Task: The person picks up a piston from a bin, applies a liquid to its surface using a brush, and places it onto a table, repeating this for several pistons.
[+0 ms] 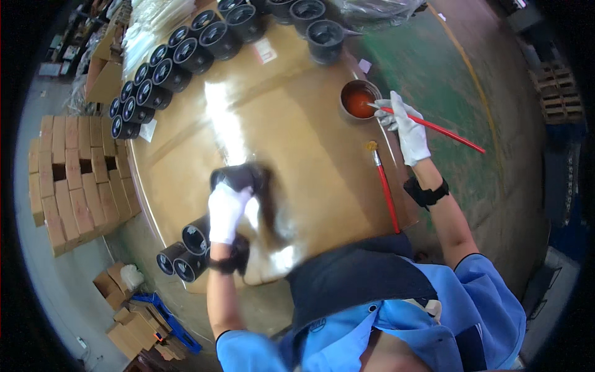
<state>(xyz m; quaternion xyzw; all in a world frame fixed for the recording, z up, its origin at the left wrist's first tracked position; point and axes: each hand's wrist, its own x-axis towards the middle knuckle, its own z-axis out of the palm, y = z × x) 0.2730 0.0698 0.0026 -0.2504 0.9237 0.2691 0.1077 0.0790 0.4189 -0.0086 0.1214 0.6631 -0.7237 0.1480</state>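
My left hand (227, 214), in a white glove, grips a black cylindrical part (238, 178) on the brown-covered table. Motion blurs that part a little. At the right table edge my gloved right hand (403, 127) closes around a red-handled paintbrush (443, 130). Its tip end points into a dark pot (359, 99) with reddish-orange liquid inside. A second red-handled brush (385, 189), its bristles yellowish, lies along the right edge below the pot. Close to my left wrist stand several black cylinders (189, 265).
Rows of black cylinders (170, 74) line the far left of the table (304, 149), more (325, 40) at the far edge. Clear plastic wrap (378, 12) lies at the back. Stacked cartons (80, 186) stand left on the floor; wooden pallets (558, 93) are at far right.
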